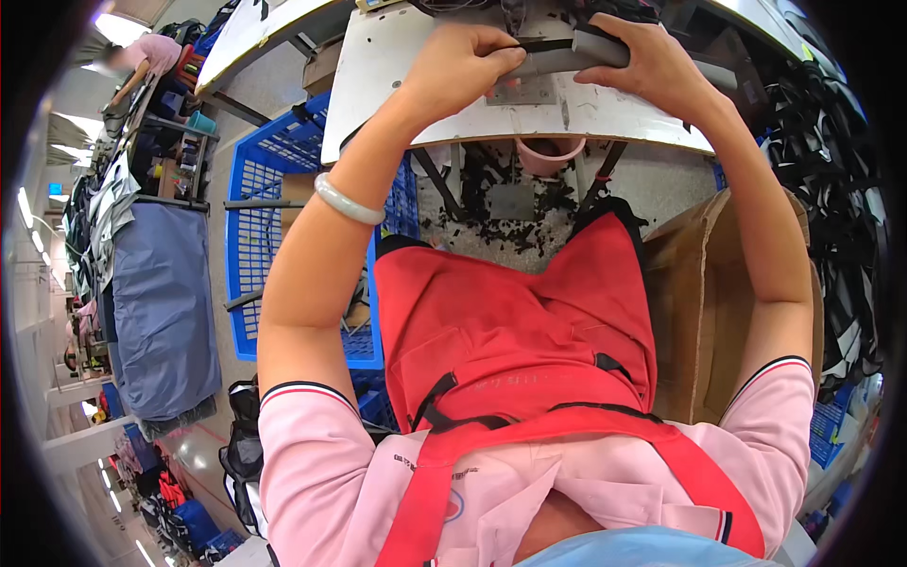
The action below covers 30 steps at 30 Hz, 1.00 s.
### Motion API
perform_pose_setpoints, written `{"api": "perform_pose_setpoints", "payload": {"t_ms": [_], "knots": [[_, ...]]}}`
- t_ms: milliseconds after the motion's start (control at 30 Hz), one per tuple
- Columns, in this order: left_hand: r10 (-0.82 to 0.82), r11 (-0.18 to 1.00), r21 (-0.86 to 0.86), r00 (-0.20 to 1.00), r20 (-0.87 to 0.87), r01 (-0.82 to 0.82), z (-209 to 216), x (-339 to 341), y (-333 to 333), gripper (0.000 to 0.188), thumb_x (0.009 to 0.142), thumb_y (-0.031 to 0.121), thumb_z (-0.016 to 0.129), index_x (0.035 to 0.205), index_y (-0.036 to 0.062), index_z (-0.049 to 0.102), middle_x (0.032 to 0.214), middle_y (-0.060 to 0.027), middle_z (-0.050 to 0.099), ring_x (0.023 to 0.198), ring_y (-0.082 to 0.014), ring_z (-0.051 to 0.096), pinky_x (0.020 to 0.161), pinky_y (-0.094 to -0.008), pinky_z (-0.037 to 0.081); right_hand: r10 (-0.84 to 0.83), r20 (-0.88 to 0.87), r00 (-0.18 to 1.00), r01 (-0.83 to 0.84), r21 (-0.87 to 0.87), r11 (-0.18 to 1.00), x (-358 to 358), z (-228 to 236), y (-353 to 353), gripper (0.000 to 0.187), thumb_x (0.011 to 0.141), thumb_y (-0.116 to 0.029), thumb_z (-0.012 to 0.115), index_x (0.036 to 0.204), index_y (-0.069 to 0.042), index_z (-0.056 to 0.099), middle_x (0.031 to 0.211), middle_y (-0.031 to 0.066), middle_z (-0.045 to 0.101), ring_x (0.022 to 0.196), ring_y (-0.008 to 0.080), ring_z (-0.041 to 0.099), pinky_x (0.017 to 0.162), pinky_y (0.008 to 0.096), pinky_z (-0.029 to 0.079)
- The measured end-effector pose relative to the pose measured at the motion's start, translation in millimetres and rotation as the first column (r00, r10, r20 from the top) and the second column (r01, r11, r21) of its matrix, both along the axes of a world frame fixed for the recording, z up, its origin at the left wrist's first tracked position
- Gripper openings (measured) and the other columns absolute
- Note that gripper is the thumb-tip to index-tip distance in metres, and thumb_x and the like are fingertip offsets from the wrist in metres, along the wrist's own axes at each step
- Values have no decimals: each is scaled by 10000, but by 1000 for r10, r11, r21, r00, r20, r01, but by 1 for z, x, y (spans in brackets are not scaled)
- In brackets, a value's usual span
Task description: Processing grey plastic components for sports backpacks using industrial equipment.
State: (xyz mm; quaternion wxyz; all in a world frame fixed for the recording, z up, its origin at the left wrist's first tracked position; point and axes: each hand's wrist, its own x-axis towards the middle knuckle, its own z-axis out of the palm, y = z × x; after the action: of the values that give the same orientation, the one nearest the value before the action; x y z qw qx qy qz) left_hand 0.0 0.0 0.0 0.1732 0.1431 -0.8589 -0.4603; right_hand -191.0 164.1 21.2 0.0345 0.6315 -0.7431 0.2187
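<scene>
Over a white worktable [373,71], at the top of the view, I hold a grey strip of material [550,62] with a black edge; its exact kind is unclear. My left hand [460,71] pinches its left end between thumb and fingers. My right hand [657,68] is curled around a rolled or folded part of it, thumb below and fingers above. More grey material [715,76] shows beyond my right wrist. Under the strip, a metal plate [529,92] is set into the tabletop. Dark machine parts [513,14] stand behind, partly cut off.
A blue plastic crate [248,255] with grey strips stands left of my legs, an open cardboard box [694,312] at right. A pink bucket [546,156] and black scraps [496,222] lie beneath the table. Black and white pieces [822,189] are piled far right. Another person [151,57] works far left.
</scene>
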Motion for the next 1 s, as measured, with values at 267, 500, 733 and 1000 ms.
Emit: {"api": "perform_pose_setpoints", "payload": {"t_ms": [267, 500, 733, 1000], "knots": [[114, 993, -20, 991, 67, -113, -7, -14, -16, 267, 873, 236, 656, 970, -6, 713, 741, -70, 695, 576, -87, 573, 526, -257, 451, -49, -17, 999, 49, 3, 999, -10, -15, -17, 775, 734, -426, 793, 1294, 48, 543, 1111, 253, 654, 1037, 339, 646, 912, 368, 481], [75, 997, 16, 997, 28, -75, -14, -22, -31, 272, 879, 217, 650, 975, -30, 711, 757, -69, 697, 590, -98, 580, 563, -248, 468, -48, 40, 998, 47, 45, 998, -15, -10, -28, 744, 743, -409, 786, 1282, 43, 546, 1141, 249, 639, 1056, 338, 634, 920, 373, 482], [224, 972, 102, 968, -112, -213, -23, -18, -48, 281, 879, 241, 676, 1020, 2, 720, 817, -82, 708, 673, -123, 615, 640, -261, 492, -176, 232, 957, 178, 11, 984, -16, 15, -19, 729, 757, -422, 774, 1229, 81, 537, 1099, 297, 629, 1058, 407, 614, 877, 427, 493], [-71, 989, -124, 993, 91, 82, 10, -20, 59, 285, 863, 271, 697, 948, 1, 736, 718, -32, 672, 617, -100, 577, 573, -245, 476, 372, -661, 652, -592, -137, 794, 133, -82, 8, 194, 748, -146, 625, 930, -80, 639, 953, 140, 667, 899, 289, 658, 761, 395, 535]]}}
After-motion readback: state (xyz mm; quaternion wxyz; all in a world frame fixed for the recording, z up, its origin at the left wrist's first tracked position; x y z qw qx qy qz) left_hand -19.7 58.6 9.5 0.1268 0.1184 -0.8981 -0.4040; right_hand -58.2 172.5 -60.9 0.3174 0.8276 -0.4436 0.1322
